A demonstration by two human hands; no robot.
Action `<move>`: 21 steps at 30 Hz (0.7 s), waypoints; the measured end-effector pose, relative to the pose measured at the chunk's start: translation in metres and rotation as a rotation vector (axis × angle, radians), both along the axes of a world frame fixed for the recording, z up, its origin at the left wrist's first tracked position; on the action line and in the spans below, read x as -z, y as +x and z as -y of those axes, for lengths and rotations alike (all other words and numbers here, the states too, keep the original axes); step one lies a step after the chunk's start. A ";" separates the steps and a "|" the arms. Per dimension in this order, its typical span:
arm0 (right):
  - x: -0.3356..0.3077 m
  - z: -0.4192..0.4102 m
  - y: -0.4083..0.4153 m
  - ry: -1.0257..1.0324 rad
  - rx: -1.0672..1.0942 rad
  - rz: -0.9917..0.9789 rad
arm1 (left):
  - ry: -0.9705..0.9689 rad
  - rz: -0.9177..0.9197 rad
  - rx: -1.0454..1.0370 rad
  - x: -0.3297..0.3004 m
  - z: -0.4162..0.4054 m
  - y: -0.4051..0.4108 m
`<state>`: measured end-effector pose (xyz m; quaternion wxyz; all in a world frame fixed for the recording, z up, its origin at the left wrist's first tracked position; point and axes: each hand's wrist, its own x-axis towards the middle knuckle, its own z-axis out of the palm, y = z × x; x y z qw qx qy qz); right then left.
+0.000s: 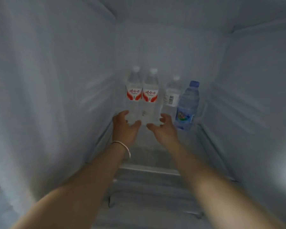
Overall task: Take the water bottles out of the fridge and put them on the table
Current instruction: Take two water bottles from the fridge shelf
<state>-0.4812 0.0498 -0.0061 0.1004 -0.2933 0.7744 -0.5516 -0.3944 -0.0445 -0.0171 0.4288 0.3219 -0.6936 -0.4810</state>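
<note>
Four water bottles stand at the back of the fridge shelf [149,156]. Two clear ones with red and white labels are side by side: the left bottle [133,90] and the second bottle [150,93]. To their right stand a clear bottle with a white label [172,95] and a blue-capped bottle [187,104]. My left hand [125,128], with a bangle on the wrist, curls round the base of the left red-label bottle. My right hand [162,129] curls round the base of the second red-label bottle. Both bottles remain upright on the shelf.
White fridge walls close in on the left [56,96] and right [254,104], with ribbed shelf rails on both sides. A lower shelf edge [149,171] runs under my forearms. The table is out of view.
</note>
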 end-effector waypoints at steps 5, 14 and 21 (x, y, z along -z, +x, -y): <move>0.004 0.045 -0.032 -0.157 -0.062 -0.029 | -0.020 -0.028 -0.125 0.005 0.039 -0.041; 0.016 0.092 -0.058 -0.316 0.018 -0.066 | 0.030 -0.168 0.021 -0.002 0.082 -0.073; 0.015 0.106 -0.072 -0.461 0.016 -0.022 | 0.019 -0.199 0.138 0.008 0.101 -0.087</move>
